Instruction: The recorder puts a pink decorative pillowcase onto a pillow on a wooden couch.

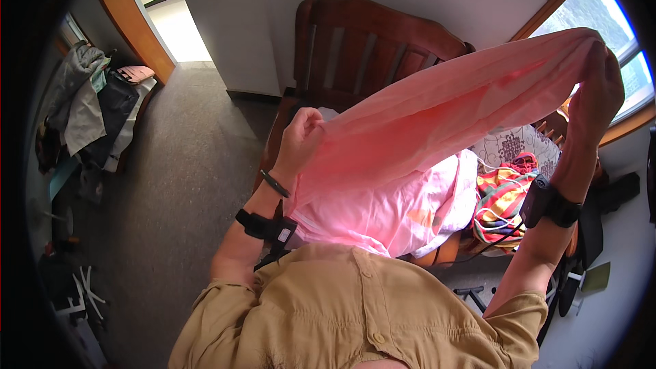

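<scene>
A large piece of pink fabric (410,133) stretches between my two hands, sloping up from left to right. My left hand (302,138) pinches its near-left edge above the wooden bench. Raised high by the window, my right hand (599,87) grips the opposite end. Below the raised part, more pink fabric with a pale print (374,210) hangs or lies in folds over the bench in front of me; I cannot tell if it is all one piece. The cloth hides most of the bench seat.
Behind the cloth stands a dark red wooden bench (348,41) with a slatted back. A patterned cushion (512,146) and a multicoloured striped textile (505,200) with white cords lie to the right. Clothes and bags are heaped (97,107) at left, near a doorway (169,15). The window (579,15) is at upper right.
</scene>
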`<state>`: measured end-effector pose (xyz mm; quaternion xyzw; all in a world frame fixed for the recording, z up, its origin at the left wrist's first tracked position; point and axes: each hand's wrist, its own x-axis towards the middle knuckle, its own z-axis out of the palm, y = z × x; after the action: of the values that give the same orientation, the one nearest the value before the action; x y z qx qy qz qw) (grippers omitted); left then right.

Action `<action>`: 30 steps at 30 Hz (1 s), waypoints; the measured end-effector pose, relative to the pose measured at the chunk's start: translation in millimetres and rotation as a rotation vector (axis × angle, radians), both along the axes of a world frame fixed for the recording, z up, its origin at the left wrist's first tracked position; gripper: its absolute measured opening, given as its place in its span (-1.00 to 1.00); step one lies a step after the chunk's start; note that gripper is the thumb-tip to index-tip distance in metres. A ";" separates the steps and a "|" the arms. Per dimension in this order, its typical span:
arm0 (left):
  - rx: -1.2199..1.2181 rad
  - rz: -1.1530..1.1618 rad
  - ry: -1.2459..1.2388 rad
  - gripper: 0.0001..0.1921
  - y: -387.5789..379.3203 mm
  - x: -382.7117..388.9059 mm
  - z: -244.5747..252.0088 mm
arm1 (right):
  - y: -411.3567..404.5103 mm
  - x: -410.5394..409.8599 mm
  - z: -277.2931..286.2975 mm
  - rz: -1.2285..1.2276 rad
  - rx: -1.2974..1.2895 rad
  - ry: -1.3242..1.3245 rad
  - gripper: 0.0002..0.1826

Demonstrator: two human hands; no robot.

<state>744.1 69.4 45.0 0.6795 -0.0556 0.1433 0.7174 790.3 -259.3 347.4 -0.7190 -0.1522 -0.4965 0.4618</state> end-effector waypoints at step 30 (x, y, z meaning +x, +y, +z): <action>0.906 0.292 -0.535 -0.93 43.0 37.5 28.5 | 6.9 28.3 14.7 0.265 -0.080 0.164 -0.72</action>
<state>781.6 112.5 73.5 0.8612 -0.1975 0.3707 0.2863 818.6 -252.4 362.1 -0.7486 -0.2273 -0.3644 0.5050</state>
